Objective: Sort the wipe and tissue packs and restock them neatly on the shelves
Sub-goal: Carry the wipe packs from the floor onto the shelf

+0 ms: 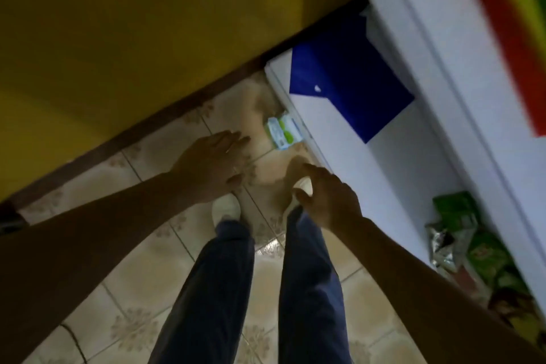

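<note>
A small green and white wipe pack (283, 132) lies on the tiled floor against the foot of the white shelf unit (369, 162). My left hand (211, 167) hovers over the floor just left of the pack, fingers straight and spread, holding nothing. My right hand (326, 196) hangs below the pack beside the shelf edge, fingers loosely bent, empty. Both hands are apart from the pack. The view is blurred.
A dark blue box (348, 77) sits on the low white shelf. Green snack bags (461, 233) lie further right on that shelf. A yellow wall (118, 38) with a brown skirting closes the left side. My legs and white shoes stand on the floor tiles (141, 304).
</note>
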A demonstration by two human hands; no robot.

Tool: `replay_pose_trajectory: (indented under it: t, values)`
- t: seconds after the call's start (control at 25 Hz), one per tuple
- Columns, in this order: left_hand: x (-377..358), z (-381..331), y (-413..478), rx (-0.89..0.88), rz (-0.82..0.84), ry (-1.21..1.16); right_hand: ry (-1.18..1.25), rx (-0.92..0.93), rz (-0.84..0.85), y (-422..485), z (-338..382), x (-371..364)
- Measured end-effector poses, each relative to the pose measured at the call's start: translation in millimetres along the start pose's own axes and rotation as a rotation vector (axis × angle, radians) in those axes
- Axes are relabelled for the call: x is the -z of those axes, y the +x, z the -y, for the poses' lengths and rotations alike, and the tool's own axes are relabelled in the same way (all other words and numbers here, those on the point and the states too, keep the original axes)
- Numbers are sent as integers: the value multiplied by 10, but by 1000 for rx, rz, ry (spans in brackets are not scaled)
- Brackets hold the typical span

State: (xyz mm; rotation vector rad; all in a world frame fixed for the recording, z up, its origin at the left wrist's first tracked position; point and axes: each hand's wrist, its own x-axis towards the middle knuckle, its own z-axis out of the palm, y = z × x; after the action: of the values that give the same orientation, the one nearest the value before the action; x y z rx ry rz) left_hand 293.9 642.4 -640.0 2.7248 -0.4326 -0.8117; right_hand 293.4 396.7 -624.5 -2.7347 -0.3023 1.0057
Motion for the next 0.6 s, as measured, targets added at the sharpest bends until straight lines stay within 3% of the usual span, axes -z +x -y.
replay_pose_trajectory:
  t: [0.12, 0.32, 0.48, 0.6]
  values:
    - [-657, 94, 554, 200, 141, -219, -30, -82, 95, 732, -320, -535]
    - [-1750, 233, 1350, 474, 224, -516, -186, -142, 126, 1942, -932, -1153]
    - [-2383, 225, 2072, 798, 180, -903, -220, -122, 39, 2686, -1078, -1484]
    - [-2699, 191, 2533, 885, 145, -1019, -182, -106, -60, 3032, -1083, -1714]
